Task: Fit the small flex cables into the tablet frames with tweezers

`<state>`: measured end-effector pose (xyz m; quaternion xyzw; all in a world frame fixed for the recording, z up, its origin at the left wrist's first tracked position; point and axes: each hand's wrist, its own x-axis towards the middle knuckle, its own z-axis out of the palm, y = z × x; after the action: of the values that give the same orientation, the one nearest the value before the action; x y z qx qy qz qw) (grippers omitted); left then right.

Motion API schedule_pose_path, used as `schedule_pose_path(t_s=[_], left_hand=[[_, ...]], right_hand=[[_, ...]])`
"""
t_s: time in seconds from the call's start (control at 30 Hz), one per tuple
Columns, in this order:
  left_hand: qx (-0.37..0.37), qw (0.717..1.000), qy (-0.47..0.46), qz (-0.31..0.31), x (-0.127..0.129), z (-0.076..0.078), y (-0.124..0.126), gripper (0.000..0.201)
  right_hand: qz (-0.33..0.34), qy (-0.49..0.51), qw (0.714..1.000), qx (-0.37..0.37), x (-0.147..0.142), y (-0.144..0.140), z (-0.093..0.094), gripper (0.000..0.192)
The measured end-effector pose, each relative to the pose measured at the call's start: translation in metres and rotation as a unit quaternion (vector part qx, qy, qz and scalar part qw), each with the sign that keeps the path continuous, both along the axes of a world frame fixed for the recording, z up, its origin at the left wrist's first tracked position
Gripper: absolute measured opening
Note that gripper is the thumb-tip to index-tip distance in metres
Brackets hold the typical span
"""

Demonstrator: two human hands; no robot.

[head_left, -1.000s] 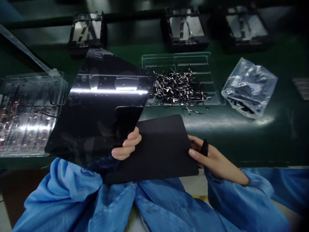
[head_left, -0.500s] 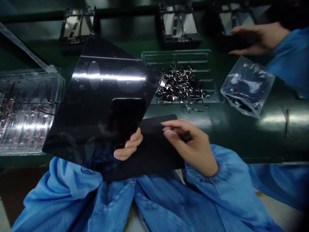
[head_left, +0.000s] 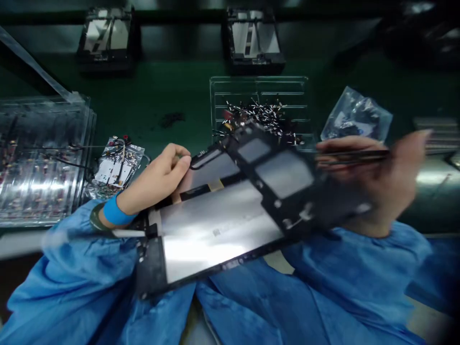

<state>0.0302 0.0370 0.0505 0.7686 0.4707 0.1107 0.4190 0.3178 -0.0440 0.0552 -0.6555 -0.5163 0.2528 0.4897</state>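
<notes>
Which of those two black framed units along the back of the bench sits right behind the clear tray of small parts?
The right-hand black unit; the clear tray lies directly in front of it. The other unit stands far off left.

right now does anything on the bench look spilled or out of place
Yes. Small dark metal parts lie in a loose heap on the clear tray, some past its front edge. A dark smudge or scrap sits alone on the green bench.

Single view, head-mounted: it looks forward and steeply down from close above the person's lap onto the green tabletop. Near field holds the forearms and a flat panel; far edge reaches two black fixtures. Right side is motion-blurred.
</notes>
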Motion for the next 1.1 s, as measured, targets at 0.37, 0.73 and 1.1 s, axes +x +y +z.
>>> schedule_pose_path(t_s=[0.37,0.73,1.1], left_hand=[[0.432,0.884,0.141,-0.109,0.021,-0.021,-0.028,0.021],[0.405,0.908,0.021,-0.102,0.012,-0.029,-0.049,0.015],[0.377,0.919,0.005,-0.118,0.012,-0.032,-0.049,0.016]], right_hand=[[0.061,0.227,0.972,0.017,-0.05,0.01,-0.017,0.026],[0.189,0.038,0.981,-0.003,-0.078,0.023,-0.04,0.014],[0.222,0.003,0.975,0.004,-0.08,0.026,-0.043,0.014]])
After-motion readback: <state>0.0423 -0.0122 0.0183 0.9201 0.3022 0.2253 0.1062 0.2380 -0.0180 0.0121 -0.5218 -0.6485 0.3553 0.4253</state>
